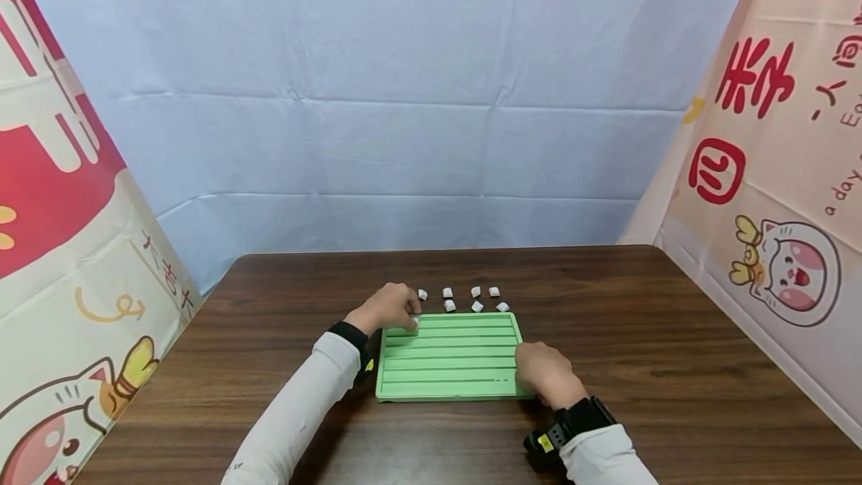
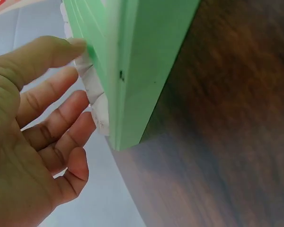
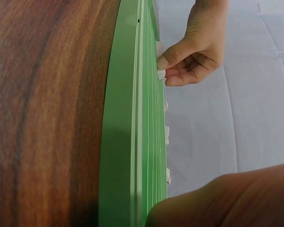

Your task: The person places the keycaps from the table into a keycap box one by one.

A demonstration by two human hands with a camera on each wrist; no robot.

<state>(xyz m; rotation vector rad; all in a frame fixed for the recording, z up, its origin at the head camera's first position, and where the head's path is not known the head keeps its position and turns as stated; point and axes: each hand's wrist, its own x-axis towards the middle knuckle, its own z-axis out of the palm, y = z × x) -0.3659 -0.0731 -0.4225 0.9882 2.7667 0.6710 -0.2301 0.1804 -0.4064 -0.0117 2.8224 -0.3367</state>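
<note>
A light-green ridged board (image 1: 451, 361) lies on the table, its grooves running left to right. At its far left corner my left hand (image 1: 390, 307) pinches a small white block (image 3: 161, 74) between thumb and fingers, close over the ridges. In the left wrist view, the thumb of the left hand (image 2: 33, 99) reaches over the board's edge, and more white blocks (image 2: 93, 86) show beyond that edge. My right hand (image 1: 547, 373) grips the right edge of the board, knuckles up, its fingertips hidden. Only part of the right hand (image 3: 222, 198) shows in the right wrist view.
Several small white blocks (image 1: 449, 306) lie in two loose rows on the brown wooden table (image 1: 606, 305), just behind the board. A pale blue cloth (image 1: 404, 133) hangs past the table's far edge. Printed cloths (image 1: 774, 171) hang at both sides.
</note>
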